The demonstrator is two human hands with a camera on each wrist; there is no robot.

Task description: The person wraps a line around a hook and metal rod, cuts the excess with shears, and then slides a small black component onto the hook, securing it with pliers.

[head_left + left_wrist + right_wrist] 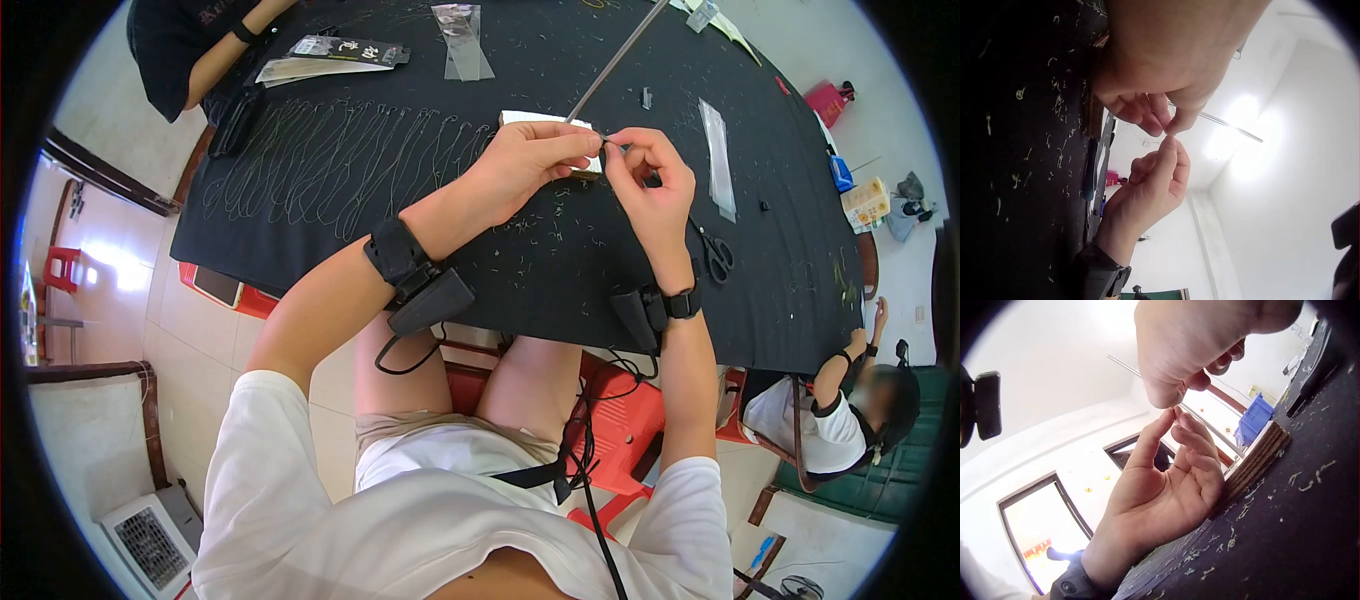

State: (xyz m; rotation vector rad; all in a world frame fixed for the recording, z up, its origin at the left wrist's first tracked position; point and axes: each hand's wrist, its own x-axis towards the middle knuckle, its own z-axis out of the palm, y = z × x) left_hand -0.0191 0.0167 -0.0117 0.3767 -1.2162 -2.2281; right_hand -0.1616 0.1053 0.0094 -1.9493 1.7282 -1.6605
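My left hand (525, 165) and right hand (652, 185) meet at their fingertips over the black-covered table. Each pinches a thin dark line (604, 141) between thumb and forefinger; its ends are hidden by the fingers. A slim metal rod (622, 58) slants up from a block (515, 117) just behind the hands. The block has a white top and a layered brown side (1260, 459). In the right wrist view the rod passes behind the joined fingertips. The other fingers of my right hand (1147, 197) are bent.
Looped thin lines (345, 160) lie in a row at the left. Clippings (550, 235) litter the cloth. Black scissors (718, 255) and a clear plastic sleeve (717, 160) lie at the right, printed packets (335, 55) at the far left. Other people sit at both sides.
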